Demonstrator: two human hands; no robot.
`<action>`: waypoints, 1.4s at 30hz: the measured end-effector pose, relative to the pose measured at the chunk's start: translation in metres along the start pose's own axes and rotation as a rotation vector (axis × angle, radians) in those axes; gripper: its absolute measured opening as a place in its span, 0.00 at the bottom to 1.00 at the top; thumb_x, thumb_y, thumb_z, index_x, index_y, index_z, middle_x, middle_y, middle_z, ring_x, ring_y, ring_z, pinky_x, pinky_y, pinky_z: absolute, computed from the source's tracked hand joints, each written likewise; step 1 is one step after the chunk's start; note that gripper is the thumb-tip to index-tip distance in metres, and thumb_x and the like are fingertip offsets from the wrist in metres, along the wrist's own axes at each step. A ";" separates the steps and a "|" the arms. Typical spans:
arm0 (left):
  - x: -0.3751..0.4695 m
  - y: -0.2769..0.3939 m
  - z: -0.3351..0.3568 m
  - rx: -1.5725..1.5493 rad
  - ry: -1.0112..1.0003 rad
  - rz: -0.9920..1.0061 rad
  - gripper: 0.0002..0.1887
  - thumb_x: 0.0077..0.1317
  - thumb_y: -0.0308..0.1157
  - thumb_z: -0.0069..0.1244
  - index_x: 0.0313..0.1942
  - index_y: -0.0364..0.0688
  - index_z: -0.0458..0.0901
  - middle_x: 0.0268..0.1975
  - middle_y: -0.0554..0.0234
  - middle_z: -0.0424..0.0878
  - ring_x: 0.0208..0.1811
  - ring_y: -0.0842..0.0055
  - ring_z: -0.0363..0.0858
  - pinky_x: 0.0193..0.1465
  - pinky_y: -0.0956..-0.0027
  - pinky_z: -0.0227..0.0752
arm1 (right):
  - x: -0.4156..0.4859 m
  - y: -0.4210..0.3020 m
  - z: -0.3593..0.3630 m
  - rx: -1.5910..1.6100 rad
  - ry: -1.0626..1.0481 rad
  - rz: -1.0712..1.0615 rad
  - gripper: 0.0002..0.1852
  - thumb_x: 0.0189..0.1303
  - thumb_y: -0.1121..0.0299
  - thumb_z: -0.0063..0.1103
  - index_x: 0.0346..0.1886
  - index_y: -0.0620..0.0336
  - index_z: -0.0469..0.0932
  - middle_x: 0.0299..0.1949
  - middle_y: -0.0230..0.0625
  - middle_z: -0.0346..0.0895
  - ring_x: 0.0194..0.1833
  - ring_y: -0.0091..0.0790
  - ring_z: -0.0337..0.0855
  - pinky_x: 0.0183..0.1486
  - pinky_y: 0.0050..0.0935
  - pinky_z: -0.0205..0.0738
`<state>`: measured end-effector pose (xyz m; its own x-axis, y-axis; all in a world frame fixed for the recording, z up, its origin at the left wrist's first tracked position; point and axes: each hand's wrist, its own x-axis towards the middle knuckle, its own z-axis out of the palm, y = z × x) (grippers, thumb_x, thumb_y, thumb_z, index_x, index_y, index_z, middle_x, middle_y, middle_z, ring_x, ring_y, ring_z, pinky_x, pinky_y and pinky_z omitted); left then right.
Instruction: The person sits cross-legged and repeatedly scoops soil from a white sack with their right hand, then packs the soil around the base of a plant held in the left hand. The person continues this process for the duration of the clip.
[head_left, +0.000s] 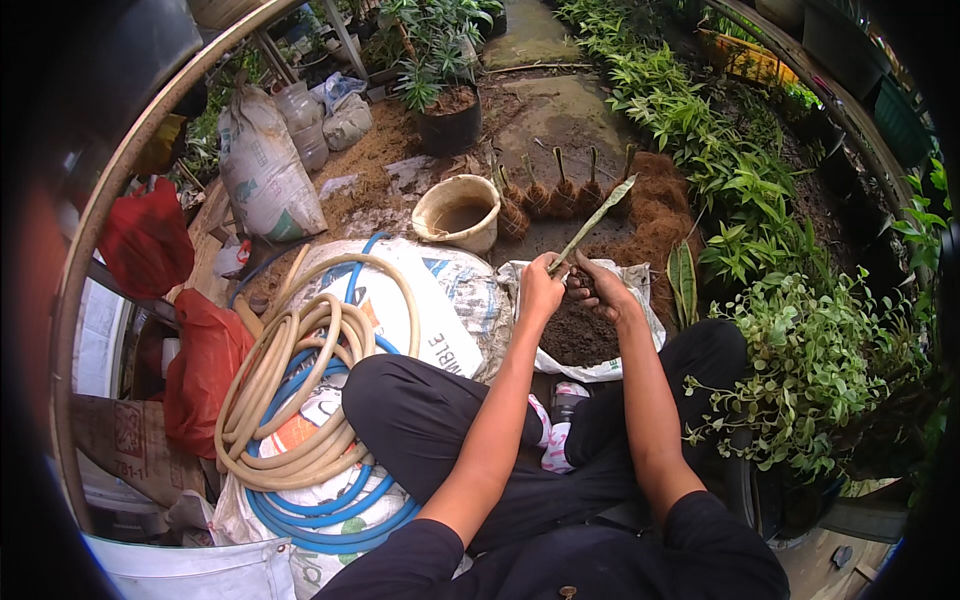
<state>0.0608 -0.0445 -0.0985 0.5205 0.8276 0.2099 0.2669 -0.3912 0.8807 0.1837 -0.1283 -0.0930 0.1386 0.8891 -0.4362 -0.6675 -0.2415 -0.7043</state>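
My left hand (541, 289) grips the lower end of a long snake plant leaf (596, 223), which slants up and to the right. Beside it, close to the leaf's base, my right hand (606, 291) has soiled fingers curled around a dark clump of soil (582, 280). Below both hands lies an opened white sack (651, 307) with loose dark soil (574, 334) in it. A second snake plant leaf (682, 283) with yellow edges rests right of the sack. Beyond, several leaf cuttings stand in a row, their bases wrapped in brown coir balls (564, 199).
A cream pot (480, 234) with brownish contents stands left of the coir balls. More coir fibre (660, 199) lies to their right. Coiled beige and blue hoses (300, 390) rest on white sacks at my left. Leafy plants (795, 375) crowd my right side. A black potted plant (450, 127) stands farther off.
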 end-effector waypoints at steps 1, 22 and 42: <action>0.000 0.000 0.000 -0.004 0.016 -0.018 0.06 0.62 0.29 0.55 0.36 0.35 0.83 0.32 0.46 0.85 0.36 0.59 0.84 0.40 0.62 0.73 | 0.001 0.000 -0.001 0.028 0.013 -0.005 0.18 0.67 0.47 0.52 0.37 0.53 0.71 0.25 0.24 0.65 0.18 0.15 0.60 0.13 0.11 0.46; 0.016 -0.089 0.006 -0.084 0.086 -0.255 0.11 0.59 0.36 0.61 0.35 0.37 0.86 0.27 0.62 0.84 0.22 0.80 0.78 0.27 0.73 0.71 | 0.010 -0.006 -0.030 0.348 0.024 -0.102 0.14 0.70 0.54 0.51 0.31 0.51 0.67 0.22 0.23 0.62 0.18 0.16 0.57 0.12 0.12 0.43; -0.003 -0.111 0.007 0.147 -0.123 -0.423 0.22 0.55 0.48 0.63 0.41 0.39 0.87 0.32 0.49 0.87 0.35 0.66 0.86 0.42 0.62 0.74 | 0.022 0.004 -0.042 0.347 0.113 -0.120 0.12 0.67 0.56 0.56 0.34 0.49 0.67 0.23 0.24 0.64 0.19 0.17 0.60 0.15 0.14 0.47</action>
<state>0.0351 -0.0068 -0.1996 0.4310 0.8765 -0.2144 0.5843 -0.0900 0.8066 0.2146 -0.1263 -0.1285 0.2973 0.8500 -0.4348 -0.8473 0.0249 -0.5306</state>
